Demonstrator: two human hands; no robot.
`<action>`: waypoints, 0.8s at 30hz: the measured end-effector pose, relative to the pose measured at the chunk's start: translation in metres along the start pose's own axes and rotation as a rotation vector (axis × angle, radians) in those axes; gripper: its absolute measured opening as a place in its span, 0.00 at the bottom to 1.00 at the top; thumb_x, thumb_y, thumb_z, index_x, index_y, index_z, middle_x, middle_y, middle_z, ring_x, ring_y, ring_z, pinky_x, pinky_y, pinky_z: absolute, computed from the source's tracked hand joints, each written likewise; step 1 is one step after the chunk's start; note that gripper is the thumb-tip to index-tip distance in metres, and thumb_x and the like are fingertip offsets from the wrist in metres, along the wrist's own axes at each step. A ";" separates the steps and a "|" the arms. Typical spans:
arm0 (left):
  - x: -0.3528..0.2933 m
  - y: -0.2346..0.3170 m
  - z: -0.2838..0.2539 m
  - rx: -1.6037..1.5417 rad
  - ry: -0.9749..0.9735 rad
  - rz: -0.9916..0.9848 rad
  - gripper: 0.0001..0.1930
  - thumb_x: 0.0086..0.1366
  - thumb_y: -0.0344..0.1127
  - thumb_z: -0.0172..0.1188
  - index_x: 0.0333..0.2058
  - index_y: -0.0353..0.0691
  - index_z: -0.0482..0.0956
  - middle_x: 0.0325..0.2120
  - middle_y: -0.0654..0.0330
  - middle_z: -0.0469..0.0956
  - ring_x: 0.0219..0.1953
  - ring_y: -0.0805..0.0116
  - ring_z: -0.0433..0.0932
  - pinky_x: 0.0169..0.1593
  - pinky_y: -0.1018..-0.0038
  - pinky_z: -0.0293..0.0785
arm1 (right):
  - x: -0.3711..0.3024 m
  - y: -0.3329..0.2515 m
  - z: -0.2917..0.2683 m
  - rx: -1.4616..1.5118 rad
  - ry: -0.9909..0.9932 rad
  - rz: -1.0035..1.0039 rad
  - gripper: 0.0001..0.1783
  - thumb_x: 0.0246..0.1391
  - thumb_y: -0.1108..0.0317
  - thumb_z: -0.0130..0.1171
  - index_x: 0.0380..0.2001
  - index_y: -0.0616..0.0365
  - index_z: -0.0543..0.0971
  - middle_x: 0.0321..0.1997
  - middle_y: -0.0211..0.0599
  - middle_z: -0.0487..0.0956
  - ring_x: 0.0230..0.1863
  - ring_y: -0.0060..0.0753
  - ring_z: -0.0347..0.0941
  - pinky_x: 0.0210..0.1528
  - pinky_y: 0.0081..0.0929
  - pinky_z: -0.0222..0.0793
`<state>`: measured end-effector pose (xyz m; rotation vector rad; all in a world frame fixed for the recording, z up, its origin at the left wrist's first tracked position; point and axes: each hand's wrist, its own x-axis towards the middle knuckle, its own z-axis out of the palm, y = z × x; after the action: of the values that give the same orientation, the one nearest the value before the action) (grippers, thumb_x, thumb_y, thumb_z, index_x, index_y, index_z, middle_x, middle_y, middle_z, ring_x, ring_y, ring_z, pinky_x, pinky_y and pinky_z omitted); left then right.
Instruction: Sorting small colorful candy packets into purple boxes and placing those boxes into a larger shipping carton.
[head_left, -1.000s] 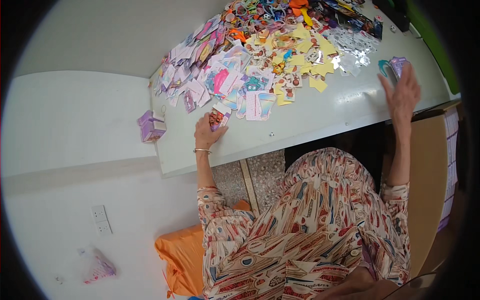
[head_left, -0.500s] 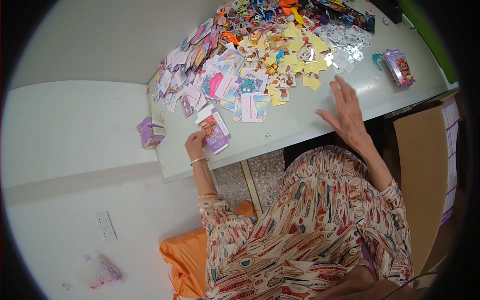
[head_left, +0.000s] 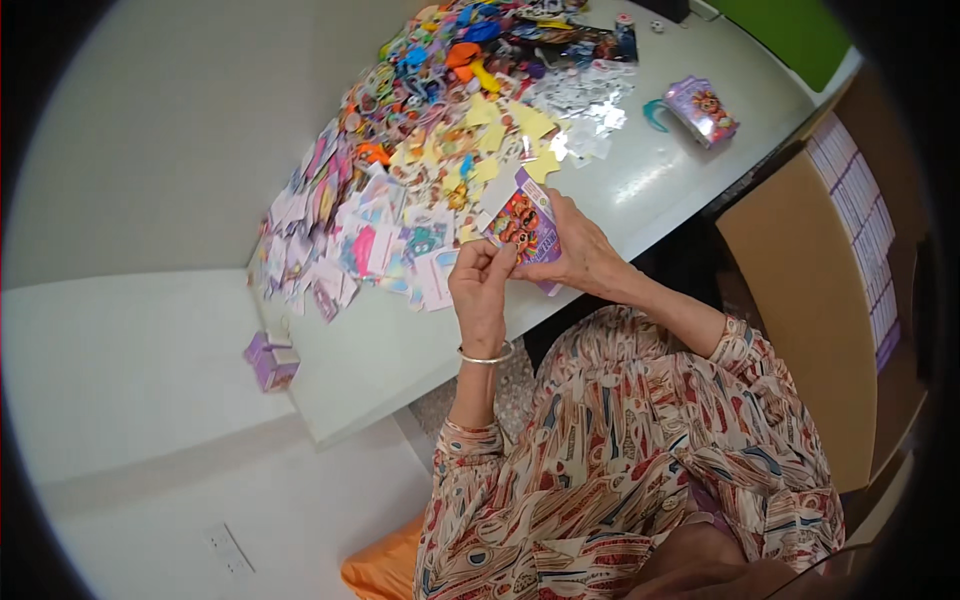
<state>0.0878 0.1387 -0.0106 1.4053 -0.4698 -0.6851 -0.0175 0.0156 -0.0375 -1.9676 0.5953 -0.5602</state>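
Note:
Both hands hold one small purple printed carton (head_left: 527,228) above the table's front edge, its picture side facing up. My left hand (head_left: 482,285) pinches its lower left part between thumb and fingers; a bracelet circles that wrist. Around the right side and the lower edge of the carton, my right hand (head_left: 585,250) is closed. Just past the carton lie yellow cards (head_left: 535,120) and a pale card with a teal figure (head_left: 424,238). Whether anything is inside the carton cannot be seen.
A heap of colourful small toys (head_left: 420,75) and cards covers the far left of the table (head_left: 390,380). A filled purple box (head_left: 700,110) stands at the right beside a teal ring. An open purple box (head_left: 271,362) sits at the left edge. At right, a cardboard box (head_left: 800,320) holds rows of cartons.
The carton has been lifted off the table and moved right. My right hand, open before, has come in and closed on it. The whole view has turned and shifted.

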 end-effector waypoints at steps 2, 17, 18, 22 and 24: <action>0.004 -0.006 0.006 0.001 -0.037 -0.003 0.07 0.61 0.25 0.61 0.29 0.38 0.71 0.26 0.67 0.74 0.28 0.82 0.73 0.32 0.84 0.70 | -0.002 -0.001 -0.010 -0.009 -0.026 0.071 0.59 0.33 0.44 0.72 0.56 0.78 0.55 0.48 0.66 0.69 0.50 0.60 0.69 0.52 0.41 0.67; 0.012 -0.016 0.025 0.031 -0.123 0.137 0.33 0.59 0.20 0.60 0.60 0.38 0.56 0.45 0.56 0.71 0.37 0.76 0.74 0.41 0.81 0.72 | 0.008 0.020 -0.040 0.149 -0.136 0.123 0.31 0.36 0.57 0.72 0.40 0.65 0.71 0.28 0.41 0.78 0.32 0.28 0.76 0.39 0.27 0.73; 0.013 -0.017 0.025 0.024 -0.146 0.127 0.32 0.59 0.20 0.60 0.60 0.37 0.58 0.44 0.57 0.71 0.37 0.76 0.74 0.42 0.81 0.72 | 0.008 0.024 -0.041 0.147 -0.137 0.124 0.31 0.36 0.57 0.72 0.40 0.65 0.71 0.28 0.41 0.78 0.32 0.28 0.76 0.39 0.27 0.73; 0.012 -0.022 0.023 0.094 -0.195 0.187 0.25 0.58 0.22 0.63 0.55 0.34 0.69 0.40 0.62 0.74 0.36 0.78 0.74 0.41 0.81 0.71 | 0.006 0.028 -0.052 0.384 -0.252 0.079 0.28 0.39 0.62 0.73 0.42 0.63 0.73 0.33 0.32 0.78 0.35 0.20 0.72 0.43 0.22 0.70; 0.014 -0.026 0.018 0.079 -0.217 0.129 0.23 0.57 0.23 0.65 0.52 0.33 0.72 0.38 0.63 0.75 0.35 0.78 0.74 0.41 0.81 0.71 | 0.003 0.026 -0.057 0.457 -0.297 0.104 0.27 0.39 0.63 0.73 0.43 0.62 0.74 0.35 0.29 0.78 0.36 0.18 0.71 0.44 0.21 0.69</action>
<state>0.0819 0.1158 -0.0353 1.3669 -0.7588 -0.7239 -0.0548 -0.0352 -0.0363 -1.5372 0.3431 -0.2964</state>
